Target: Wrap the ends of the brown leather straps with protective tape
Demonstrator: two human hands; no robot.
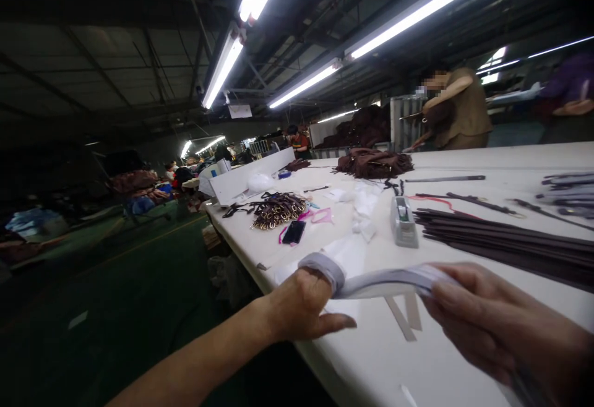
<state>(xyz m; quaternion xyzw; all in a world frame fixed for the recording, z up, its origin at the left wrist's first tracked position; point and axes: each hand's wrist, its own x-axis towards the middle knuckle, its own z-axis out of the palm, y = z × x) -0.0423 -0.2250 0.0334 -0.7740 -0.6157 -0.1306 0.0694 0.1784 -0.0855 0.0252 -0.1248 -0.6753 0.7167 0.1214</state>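
Observation:
A long grey-and-white strap (385, 280) stretches between my hands above the table's near edge, a little blurred. At its left end it loops over the fingers of my left hand (304, 305), whose thumb sticks out to the right; the fingers are mostly hidden by the loop. My right hand (487, 317) pinches the strap between thumb and fingers, and a grey length shows below that hand. White sheets (348, 252) lie on the table just beyond the strap. Two flat beige strips (401, 317) rest beneath it.
On the white table (445, 370) are a tape dispenser (403, 221), dark brown straps (501, 240), a phone (294, 232), a pile of metal-clasped straps (281, 209) and a brown heap (374, 162). A co-worker (464, 110) stands across the table. Dark green floor lies left.

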